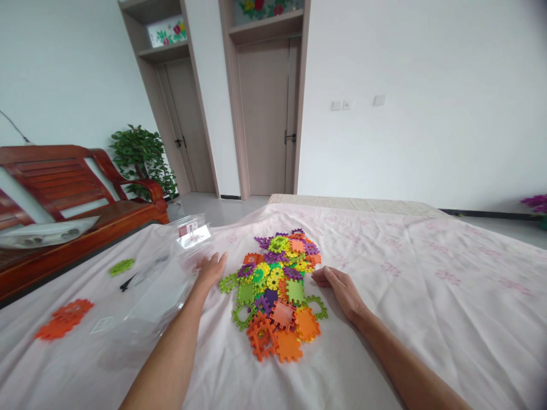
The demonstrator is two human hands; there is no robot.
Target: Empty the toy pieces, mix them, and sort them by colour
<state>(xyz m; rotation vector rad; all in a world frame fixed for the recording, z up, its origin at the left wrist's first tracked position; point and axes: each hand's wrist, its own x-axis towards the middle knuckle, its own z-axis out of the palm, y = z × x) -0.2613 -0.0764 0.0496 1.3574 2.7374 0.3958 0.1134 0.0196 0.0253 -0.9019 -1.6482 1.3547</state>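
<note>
- Head view: a pile of plastic pieces [277,290], orange, green, yellow and purple, lies on a pale pink cloth [405,273] that covers the surface in front of the person.
- The left hand [210,269] lies flat, palm down, fingers spread and gripping nothing. It sits just left of the pile, its fingertips at the edge of a clear bag [158,290].
- The right hand [339,287] rests on the cloth just right of the pile, fingers loosely curled toward the pieces; it clasps nothing, though whether it touches the nearest piece cannot be told.
- The two hands are apart, with the pile between them.
- The bag lies crumpled to the left, a white and red label [194,232] at its far end, and a small dark object [127,283] beside it, too small to make out.
- Further left, a lone green piece [121,266] and some orange pieces [64,319] lie well apart from the pile.
- Beyond the cloth stand a wooden bench [72,199], a plant [143,156] and two closed doors [265,117].
</note>
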